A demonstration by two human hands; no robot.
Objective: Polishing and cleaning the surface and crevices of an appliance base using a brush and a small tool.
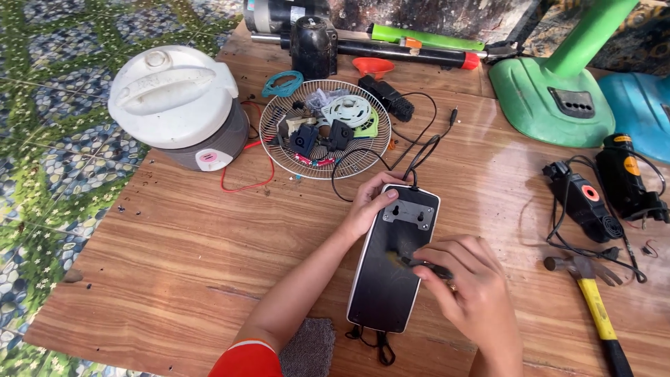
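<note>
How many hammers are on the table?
1. The hammer, with a yellow handle, lies at the right edge of the wooden table, right of the right hand. Others may be hidden.

Pink oval label (208,158) on cooker front; round orange labels on black tools, right.

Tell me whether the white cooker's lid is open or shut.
Shut: the white cooker has its lid sitting flat on the body.

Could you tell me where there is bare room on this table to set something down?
The widest bare wood lies below the rice cooker, left of the left hand's forearm. It is crowded around the wire grille and by the hammer.
</note>
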